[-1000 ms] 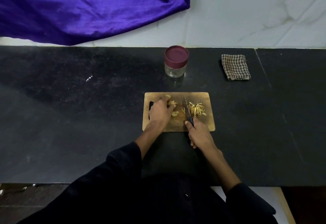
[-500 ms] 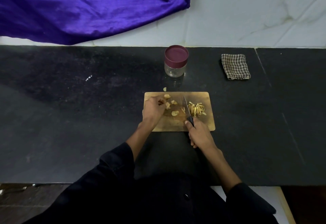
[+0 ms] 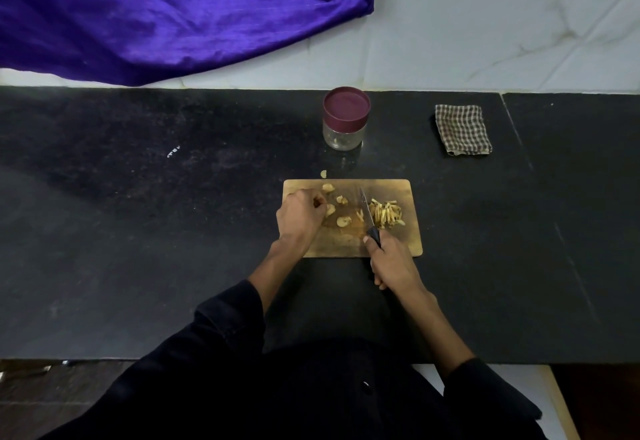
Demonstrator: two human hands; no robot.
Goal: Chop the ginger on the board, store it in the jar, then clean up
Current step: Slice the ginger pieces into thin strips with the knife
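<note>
- Board [image 3: 349, 244], wooden, lies flat on the black counter [image 3: 138, 231] under both hands.
- Left hand [image 3: 299, 216] sits over the board's left part, fingers curled, fingertips pinching a ginger slice [image 3: 330, 210]; a second small bit seems tucked at the fingers, hard to tell.
- Right hand [image 3: 393, 263] is at the board's near edge, wrapped round the dark handle of a knife [image 3: 367, 212].
- Knife blade points away from the person, running between the loose slices and the cut strips; whether its edge touches the board cannot be told.
- Loose ginger slices [image 3: 343, 221] lie between the two hands, just right of the left fingers, a few more further up the board.
- Cut ginger strips [image 3: 386, 212] are piled just right of the blade, above the right hand.
- One stray ginger piece [image 3: 323, 173] lies on the counter just beyond the board's far edge, above the left hand.
- Jar [image 3: 344, 119], clear with a maroon lid on, stands upright beyond the board, well apart from both hands; a little something shows at its bottom.
- Checked cloth [image 3: 462, 129], folded, lies far right of the jar, beyond the right hand.
- Purple fabric [image 3: 166, 13] hangs on the wall behind, upper left.
- Dark sleeves [image 3: 228, 322] cover both forearms partway.
</note>
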